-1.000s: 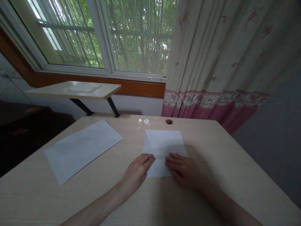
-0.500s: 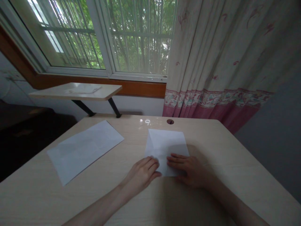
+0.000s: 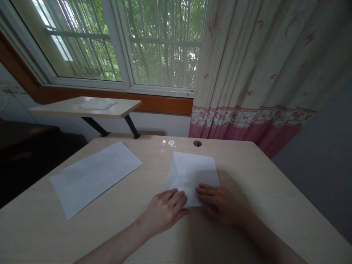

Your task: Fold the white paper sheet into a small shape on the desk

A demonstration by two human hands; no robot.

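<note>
A folded sheet of white paper (image 3: 196,167) lies on the desk in front of me, with a slanting crease along its left side. My left hand (image 3: 169,207) is at its lower left corner, fingers curled over the paper and the thumb along the near edge. On the lower right part of the same sheet rests my right hand (image 3: 217,201), its fingers stretched out flat toward the left. A gap of paper shows between the two hands. The corners under the fingers are hidden.
Another long white sheet of paper (image 3: 96,176) lies slanted on the left of the desk (image 3: 154,168). A small raised shelf (image 3: 110,110) on black legs stands at the back left. A round cable hole (image 3: 197,143) is near the back edge, before the curtain (image 3: 233,73) and window.
Both hands have shifted slightly toward me on the folded paper. The left hand's fingers have moved a little down along its lower left side. The view has tilted slightly.
</note>
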